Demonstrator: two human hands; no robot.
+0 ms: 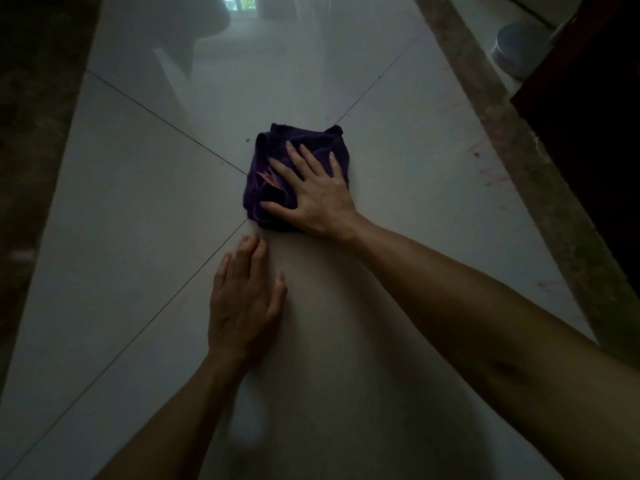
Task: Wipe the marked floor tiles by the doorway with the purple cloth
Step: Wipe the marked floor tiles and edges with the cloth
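One purple cloth [298, 174], bunched — on the white floor tiles [131, 209] where four tile corners meet. Right hand [311, 195] flat on it, fingers spread, gripping nothing. Left hand [242, 299] nearer, palm down on bare tile, open. Red marks [491, 174] right, beside one stone threshold [519, 161].

bunched purple cloth [301, 168], on pale floor tiles [138, 202]

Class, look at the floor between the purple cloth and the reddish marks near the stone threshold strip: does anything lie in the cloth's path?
Nothing visible does. The right hand presses flat on the purple cloth, and only bare tile separates it from the reddish marks by the threshold strip. The left hand rests on the floor nearer the person, out of that path.
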